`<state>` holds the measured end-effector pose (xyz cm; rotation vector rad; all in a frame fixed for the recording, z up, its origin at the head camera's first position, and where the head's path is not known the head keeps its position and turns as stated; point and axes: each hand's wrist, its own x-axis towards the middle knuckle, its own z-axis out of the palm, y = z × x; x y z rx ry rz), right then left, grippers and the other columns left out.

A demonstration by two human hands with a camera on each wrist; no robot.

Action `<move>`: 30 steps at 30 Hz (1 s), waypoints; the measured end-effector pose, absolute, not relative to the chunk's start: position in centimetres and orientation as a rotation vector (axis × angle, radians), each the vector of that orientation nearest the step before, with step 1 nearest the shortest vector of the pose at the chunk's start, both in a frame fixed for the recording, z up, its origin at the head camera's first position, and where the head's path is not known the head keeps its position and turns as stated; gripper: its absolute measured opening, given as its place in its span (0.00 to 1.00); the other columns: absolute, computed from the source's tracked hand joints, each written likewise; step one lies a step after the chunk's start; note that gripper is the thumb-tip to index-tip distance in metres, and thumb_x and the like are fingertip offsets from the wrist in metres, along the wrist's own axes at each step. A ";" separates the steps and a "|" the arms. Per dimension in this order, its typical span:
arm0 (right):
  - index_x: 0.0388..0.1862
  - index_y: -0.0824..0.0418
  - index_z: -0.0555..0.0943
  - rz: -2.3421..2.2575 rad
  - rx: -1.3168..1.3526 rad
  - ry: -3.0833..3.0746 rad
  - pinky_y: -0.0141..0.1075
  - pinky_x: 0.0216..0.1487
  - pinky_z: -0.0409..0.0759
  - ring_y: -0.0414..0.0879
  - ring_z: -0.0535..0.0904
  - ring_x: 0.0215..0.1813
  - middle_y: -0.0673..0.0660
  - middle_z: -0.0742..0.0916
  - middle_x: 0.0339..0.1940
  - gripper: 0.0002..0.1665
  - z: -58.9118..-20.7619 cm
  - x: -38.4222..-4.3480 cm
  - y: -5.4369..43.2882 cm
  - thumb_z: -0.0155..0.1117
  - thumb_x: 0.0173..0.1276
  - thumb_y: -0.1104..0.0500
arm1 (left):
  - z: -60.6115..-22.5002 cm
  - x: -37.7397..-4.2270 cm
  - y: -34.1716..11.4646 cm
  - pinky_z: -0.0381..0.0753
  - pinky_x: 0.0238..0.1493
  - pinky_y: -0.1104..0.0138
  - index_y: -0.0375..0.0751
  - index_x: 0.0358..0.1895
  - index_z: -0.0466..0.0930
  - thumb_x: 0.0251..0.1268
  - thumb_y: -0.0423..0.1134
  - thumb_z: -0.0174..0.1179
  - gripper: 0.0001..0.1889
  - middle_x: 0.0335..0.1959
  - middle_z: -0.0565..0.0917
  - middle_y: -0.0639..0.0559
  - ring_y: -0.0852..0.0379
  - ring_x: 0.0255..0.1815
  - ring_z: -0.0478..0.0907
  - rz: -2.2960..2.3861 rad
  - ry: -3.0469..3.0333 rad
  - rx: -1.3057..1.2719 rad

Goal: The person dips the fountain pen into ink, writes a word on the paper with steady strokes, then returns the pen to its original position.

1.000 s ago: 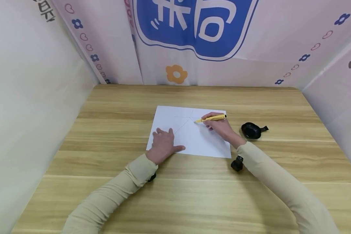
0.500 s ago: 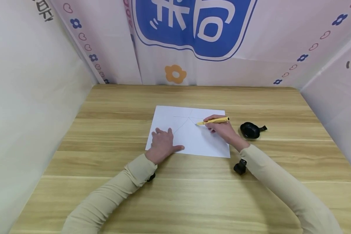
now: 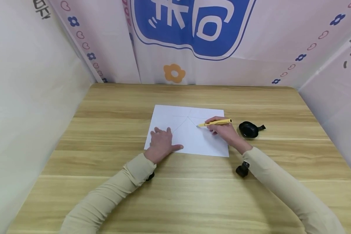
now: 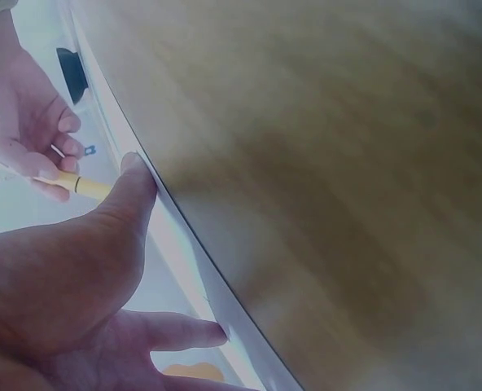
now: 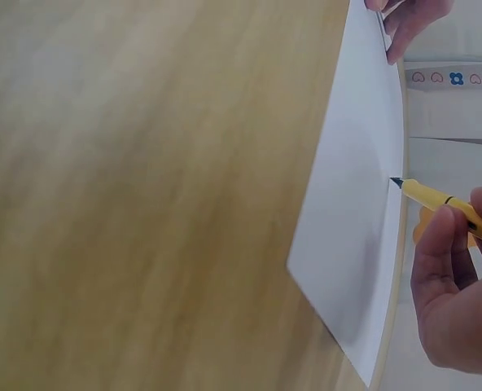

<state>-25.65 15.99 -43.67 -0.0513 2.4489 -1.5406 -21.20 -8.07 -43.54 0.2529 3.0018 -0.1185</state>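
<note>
A white sheet of paper [image 3: 190,139] lies on the wooden table, with several thin lines meeting near its upper middle. My left hand [image 3: 160,143] rests on the sheet's lower left part, fingers spread and thumb out along the near edge. In my right hand [image 3: 223,130] a yellow fountain pen [image 3: 219,122] is pinched between thumb and fingers. Its dark nib meets the paper at the lower end of a slanting line. The right wrist view shows the same pen [image 5: 436,199] with its nib at the paper's surface.
To the right of the paper sits a small black pan-shaped dish [image 3: 248,129] with a short handle. Black wrist cameras hang under both cuffs, the right camera [image 3: 242,169] being plainer to see. White printed sheets wall the table [image 3: 175,201] at the back and sides.
My right hand has moved the pen down and to the right across the paper, and the slanting line behind the nib has grown longer. The left hand stays in place on the sheet.
</note>
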 end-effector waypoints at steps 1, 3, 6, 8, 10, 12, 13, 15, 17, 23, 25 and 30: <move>0.50 0.64 0.81 -1.541 -0.053 2.449 0.30 0.36 0.79 0.46 0.78 0.35 0.66 0.83 0.44 0.15 -43.7 -25.6 16.0 0.59 0.66 0.61 | -43.5 -21.2 -8.1 0.73 0.59 0.49 0.33 0.59 0.71 0.47 0.74 0.56 0.49 0.49 0.80 0.25 0.33 0.58 0.74 -0.119 2.997 0.253; 0.50 0.64 0.81 -1.544 -0.061 2.450 0.30 0.36 0.79 0.45 0.78 0.35 0.67 0.83 0.43 0.15 -43.6 -25.5 16.1 0.59 0.66 0.61 | -43.4 -21.2 -8.1 0.72 0.60 0.49 0.33 0.63 0.69 0.48 0.74 0.56 0.50 0.52 0.78 0.24 0.33 0.61 0.72 -0.117 2.986 0.254; 0.50 0.64 0.81 -1.552 -0.066 2.449 0.30 0.36 0.79 0.44 0.78 0.34 0.66 0.83 0.43 0.15 -43.7 -25.4 16.2 0.59 0.66 0.62 | -43.3 -21.2 -8.2 0.72 0.60 0.49 0.34 0.65 0.67 0.48 0.74 0.56 0.51 0.52 0.78 0.25 0.33 0.62 0.71 -0.113 2.980 0.258; 0.50 0.64 0.81 -1.555 -0.065 2.452 0.30 0.35 0.79 0.43 0.78 0.33 0.65 0.84 0.42 0.15 -43.7 -25.3 16.2 0.59 0.66 0.61 | -43.4 -21.2 -8.2 0.72 0.60 0.49 0.34 0.66 0.67 0.48 0.74 0.56 0.51 0.52 0.78 0.25 0.33 0.62 0.71 -0.111 2.979 0.261; 0.50 0.64 0.82 -1.561 -0.062 2.456 0.30 0.35 0.79 0.43 0.78 0.33 0.64 0.84 0.42 0.15 -43.7 -25.2 16.3 0.59 0.65 0.62 | -43.4 -21.2 -8.2 0.72 0.60 0.49 0.34 0.66 0.67 0.48 0.74 0.56 0.51 0.52 0.79 0.26 0.33 0.63 0.71 -0.116 2.980 0.264; 0.49 0.65 0.82 -1.572 -0.063 2.455 0.30 0.34 0.79 0.42 0.78 0.32 0.65 0.84 0.42 0.15 -43.7 -25.1 16.3 0.59 0.65 0.62 | -43.5 -21.2 -8.2 0.72 0.60 0.49 0.34 0.66 0.67 0.48 0.74 0.55 0.51 0.52 0.79 0.26 0.33 0.63 0.71 -0.121 2.982 0.268; 0.49 0.65 0.82 -1.577 -0.063 2.454 0.30 0.34 0.79 0.42 0.78 0.32 0.65 0.84 0.42 0.15 -43.7 -25.0 16.4 0.59 0.65 0.62 | -43.5 -21.2 -8.2 0.72 0.60 0.49 0.34 0.66 0.67 0.48 0.74 0.55 0.51 0.52 0.79 0.26 0.33 0.63 0.71 -0.122 2.982 0.268; 0.50 0.66 0.81 -1.586 -0.064 2.446 0.30 0.34 0.79 0.42 0.78 0.32 0.67 0.84 0.42 0.15 -43.6 -24.8 16.5 0.59 0.65 0.63 | -43.5 -21.3 -8.2 0.72 0.60 0.49 0.34 0.66 0.67 0.48 0.74 0.56 0.51 0.52 0.78 0.25 0.33 0.63 0.71 -0.119 2.984 0.269; 0.50 0.66 0.81 -1.586 -0.065 2.441 0.30 0.33 0.78 0.42 0.77 0.32 0.67 0.83 0.42 0.15 -43.6 -24.7 16.5 0.59 0.65 0.63 | -43.5 -21.2 -8.2 0.72 0.59 0.49 0.34 0.66 0.67 0.48 0.74 0.56 0.51 0.52 0.78 0.24 0.33 0.62 0.72 -0.119 2.991 0.276; 0.49 0.66 0.82 -1.577 -0.063 2.445 0.30 0.33 0.78 0.42 0.77 0.31 0.62 0.83 0.39 0.15 -43.7 -24.6 16.8 0.59 0.65 0.62 | -43.5 -21.2 -8.2 0.73 0.59 0.49 0.33 0.65 0.67 0.48 0.74 0.55 0.51 0.53 0.77 0.23 0.33 0.61 0.72 -0.121 2.993 0.290; 0.49 0.66 0.82 -1.583 -0.069 2.444 0.31 0.34 0.79 0.42 0.77 0.31 0.61 0.83 0.39 0.15 -43.8 -24.6 16.9 0.59 0.65 0.63 | -43.5 -21.2 -8.2 0.72 0.60 0.49 0.33 0.66 0.67 0.49 0.74 0.55 0.51 0.54 0.76 0.23 0.32 0.62 0.71 -0.109 2.982 0.283; 0.49 0.67 0.81 -1.587 -0.064 2.433 0.32 0.34 0.79 0.42 0.77 0.32 0.63 0.83 0.40 0.15 -44.0 -24.5 17.3 0.60 0.65 0.63 | -43.6 -21.3 -8.2 0.72 0.60 0.48 0.33 0.65 0.67 0.48 0.74 0.56 0.51 0.53 0.77 0.23 0.32 0.62 0.71 -0.087 2.985 0.277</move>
